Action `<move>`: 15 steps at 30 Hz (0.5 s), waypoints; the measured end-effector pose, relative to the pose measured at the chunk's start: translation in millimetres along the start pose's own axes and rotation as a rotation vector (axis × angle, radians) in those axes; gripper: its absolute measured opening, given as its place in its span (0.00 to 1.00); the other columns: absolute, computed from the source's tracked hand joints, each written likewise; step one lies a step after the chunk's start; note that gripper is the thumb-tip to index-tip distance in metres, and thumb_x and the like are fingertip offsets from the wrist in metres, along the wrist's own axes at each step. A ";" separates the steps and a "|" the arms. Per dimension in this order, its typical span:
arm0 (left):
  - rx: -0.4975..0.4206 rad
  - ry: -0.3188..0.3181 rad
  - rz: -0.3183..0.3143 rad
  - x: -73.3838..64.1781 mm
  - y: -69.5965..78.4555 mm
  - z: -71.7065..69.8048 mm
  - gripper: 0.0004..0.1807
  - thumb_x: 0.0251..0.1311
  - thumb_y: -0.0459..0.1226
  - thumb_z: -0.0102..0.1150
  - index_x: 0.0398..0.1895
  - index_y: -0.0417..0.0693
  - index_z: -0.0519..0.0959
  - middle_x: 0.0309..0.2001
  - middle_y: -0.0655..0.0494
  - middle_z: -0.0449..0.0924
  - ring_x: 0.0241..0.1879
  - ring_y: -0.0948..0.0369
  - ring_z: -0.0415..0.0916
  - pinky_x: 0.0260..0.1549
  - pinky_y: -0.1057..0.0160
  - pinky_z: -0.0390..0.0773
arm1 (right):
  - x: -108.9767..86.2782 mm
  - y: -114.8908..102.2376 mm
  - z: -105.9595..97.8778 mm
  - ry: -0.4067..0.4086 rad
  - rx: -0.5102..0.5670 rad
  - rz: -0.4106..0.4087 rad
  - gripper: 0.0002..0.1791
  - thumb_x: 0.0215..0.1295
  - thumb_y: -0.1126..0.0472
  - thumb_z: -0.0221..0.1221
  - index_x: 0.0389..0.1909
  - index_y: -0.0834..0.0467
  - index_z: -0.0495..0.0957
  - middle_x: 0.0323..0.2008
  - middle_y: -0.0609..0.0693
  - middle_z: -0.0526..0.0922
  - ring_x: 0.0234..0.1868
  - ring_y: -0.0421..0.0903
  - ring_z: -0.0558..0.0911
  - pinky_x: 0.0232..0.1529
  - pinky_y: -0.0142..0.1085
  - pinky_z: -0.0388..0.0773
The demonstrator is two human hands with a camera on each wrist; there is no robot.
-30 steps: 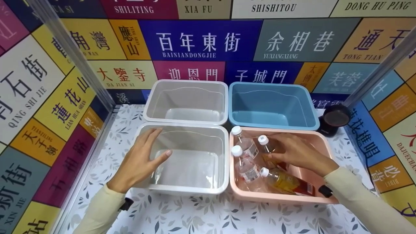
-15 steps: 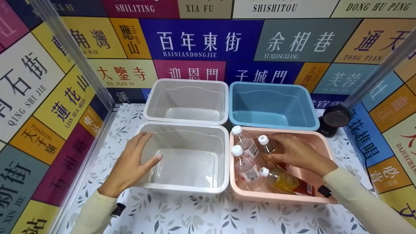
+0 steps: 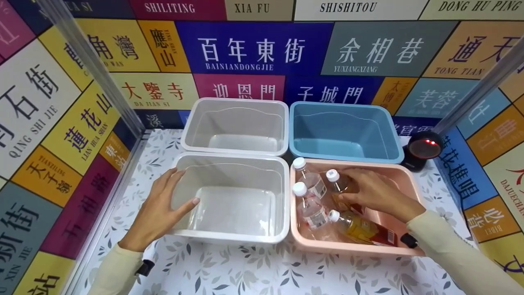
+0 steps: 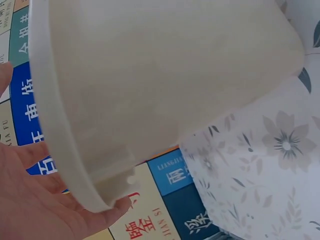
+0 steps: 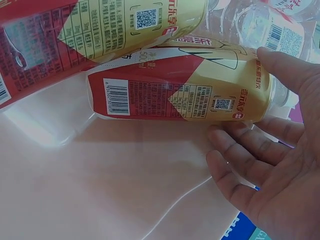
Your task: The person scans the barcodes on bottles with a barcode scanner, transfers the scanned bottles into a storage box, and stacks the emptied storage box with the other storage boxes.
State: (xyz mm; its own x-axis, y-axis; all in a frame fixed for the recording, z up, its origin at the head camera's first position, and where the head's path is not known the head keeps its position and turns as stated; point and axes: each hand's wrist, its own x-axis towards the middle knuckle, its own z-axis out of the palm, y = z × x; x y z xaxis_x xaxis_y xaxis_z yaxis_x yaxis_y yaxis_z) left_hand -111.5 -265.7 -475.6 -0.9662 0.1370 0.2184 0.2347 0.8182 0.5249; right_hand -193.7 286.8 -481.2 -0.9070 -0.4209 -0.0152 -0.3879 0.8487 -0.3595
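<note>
In the head view my right hand (image 3: 374, 192) reaches into the pink bin (image 3: 352, 248) and holds a white-capped drink bottle with a red and gold label (image 5: 190, 92). Its thumb lies on one side of the bottle near the neck, with the fingers along the other side. Beside it lies a second bottle of the same kind (image 3: 366, 229). Two clear bottles with white caps (image 3: 313, 211) lean at the bin's left end. My left hand (image 3: 155, 213), fingers spread, is at the left rim of the front white bin (image 3: 229, 237); its fingertips reach around that rim in the left wrist view.
Behind stand another pale bin (image 3: 235, 152) and a blue bin (image 3: 348, 155), set close together. A black round-headed device (image 3: 423, 149) with red lights sits at the back right. Sign-covered walls (image 3: 254, 49) enclose the leaf-patterned tabletop (image 3: 229, 270).
My left hand has moved left and slightly down, from over the front white bin to its left rim. The right hand stays at the same bottle. Red lights now show on the black device.
</note>
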 end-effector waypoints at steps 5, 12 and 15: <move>-0.018 -0.011 -0.040 -4.1 -5.3 0.5 0.48 0.58 0.66 0.62 0.78 0.57 0.61 0.79 0.45 0.51 0.75 0.43 0.51 0.61 0.27 0.63 | 0.1 1.0 1.2 0.007 -0.001 -0.020 0.40 0.53 0.39 0.74 0.67 0.44 0.74 0.52 0.41 0.83 0.41 0.42 0.81 0.44 0.44 0.83; -0.035 -0.014 -0.064 -10.5 -13.9 1.8 0.50 0.57 0.65 0.65 0.77 0.53 0.62 0.79 0.44 0.50 0.75 0.42 0.50 0.63 0.29 0.62 | 0.1 0.7 1.5 0.007 0.016 -0.013 0.40 0.53 0.38 0.73 0.68 0.44 0.74 0.56 0.42 0.81 0.43 0.42 0.81 0.46 0.46 0.84; -0.049 -0.020 -0.076 -12.8 -18.1 2.9 0.51 0.56 0.65 0.65 0.78 0.54 0.60 0.79 0.45 0.49 0.75 0.42 0.49 0.63 0.29 0.60 | 0.5 0.4 1.0 -0.003 0.018 -0.004 0.41 0.54 0.38 0.73 0.68 0.43 0.73 0.57 0.42 0.81 0.43 0.42 0.81 0.47 0.46 0.84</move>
State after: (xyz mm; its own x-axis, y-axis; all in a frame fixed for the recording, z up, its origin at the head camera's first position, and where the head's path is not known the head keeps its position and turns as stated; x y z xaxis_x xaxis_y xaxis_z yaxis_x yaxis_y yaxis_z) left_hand -103.7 -280.7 -490.3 -0.9832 0.0875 0.1603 0.1654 0.7984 0.5789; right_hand -194.2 286.6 -482.3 -0.9050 -0.4252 -0.0168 -0.3882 0.8412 -0.3765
